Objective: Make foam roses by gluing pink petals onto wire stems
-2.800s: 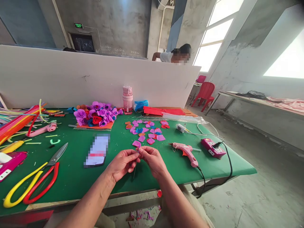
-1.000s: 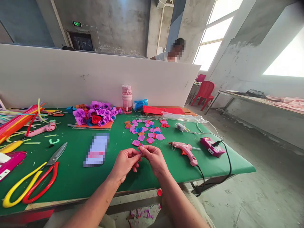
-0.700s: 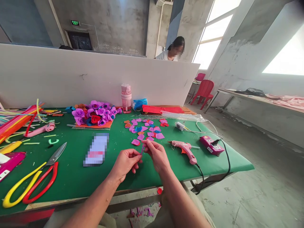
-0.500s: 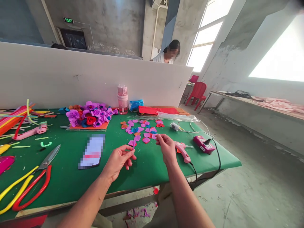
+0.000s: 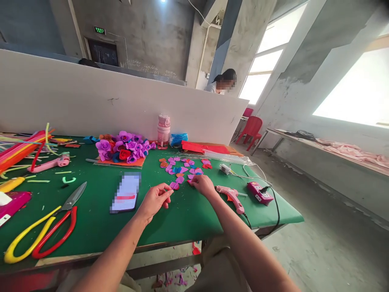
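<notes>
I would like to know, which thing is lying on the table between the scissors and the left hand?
The phone lies there, between the scissors and the left hand, as the head view shows.

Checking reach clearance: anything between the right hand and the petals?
Nothing visible. The right hand is down at the near side of the petals; whether it touches one is unclear. The glue gun lies to its right and the left hand is to its left, neither in between.
</notes>
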Available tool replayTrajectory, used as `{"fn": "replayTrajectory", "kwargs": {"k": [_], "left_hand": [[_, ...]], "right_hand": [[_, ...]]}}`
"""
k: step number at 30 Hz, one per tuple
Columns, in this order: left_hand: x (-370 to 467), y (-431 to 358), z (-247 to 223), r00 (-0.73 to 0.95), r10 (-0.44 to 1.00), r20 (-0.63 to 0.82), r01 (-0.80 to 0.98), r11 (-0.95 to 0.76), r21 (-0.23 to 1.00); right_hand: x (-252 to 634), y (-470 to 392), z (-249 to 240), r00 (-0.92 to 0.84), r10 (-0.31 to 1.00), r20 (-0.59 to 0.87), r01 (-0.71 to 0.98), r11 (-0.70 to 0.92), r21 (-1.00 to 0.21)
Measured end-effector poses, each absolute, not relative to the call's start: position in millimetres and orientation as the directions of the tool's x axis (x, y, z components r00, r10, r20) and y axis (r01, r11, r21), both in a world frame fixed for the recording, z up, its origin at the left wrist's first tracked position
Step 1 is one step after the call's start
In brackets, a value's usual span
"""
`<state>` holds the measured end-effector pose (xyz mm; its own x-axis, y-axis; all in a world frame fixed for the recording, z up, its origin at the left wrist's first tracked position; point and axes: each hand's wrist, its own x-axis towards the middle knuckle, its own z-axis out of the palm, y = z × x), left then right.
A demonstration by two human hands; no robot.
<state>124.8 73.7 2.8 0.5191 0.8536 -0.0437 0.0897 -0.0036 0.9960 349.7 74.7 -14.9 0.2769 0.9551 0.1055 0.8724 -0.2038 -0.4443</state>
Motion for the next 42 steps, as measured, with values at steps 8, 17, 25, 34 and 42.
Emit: {"fn": "replayTrajectory", "kwargs": {"k": [8, 17, 25, 34, 42], "left_hand": [[128, 72, -4, 0.479, 0.877, 0.027, 0.124, -0.098, 0.987], [131, 71, 5, 0.417, 0.902, 0.109, 0.097, -0.163, 0.982], [127, 56, 14, 0.686, 0.719, -0.116, 0.075, 0.089, 0.993], [138, 52, 5, 0.581, 0.8, -0.151, 0.004, 0.183, 0.983], [132, 57, 10, 0.686, 0.691, -0.227, 0.128, 0.192, 0.973]], "right_hand": [[352, 64, -8, 0.291, 0.942, 0.166, 0.789, -0.138, -0.599], [326, 25, 35, 0.005, 1.0, 0.012, 0.565, 0.007, -0.825], [299, 0, 26, -0.211, 0.973, -0.096, 0.27, -0.037, -0.962], [279, -12, -7, 0.046, 0.998, -0.036, -0.097, -0.032, -0.995], [281, -20, -3, 0.046, 0.995, -0.083, -0.032, -0.082, -0.996]]}}
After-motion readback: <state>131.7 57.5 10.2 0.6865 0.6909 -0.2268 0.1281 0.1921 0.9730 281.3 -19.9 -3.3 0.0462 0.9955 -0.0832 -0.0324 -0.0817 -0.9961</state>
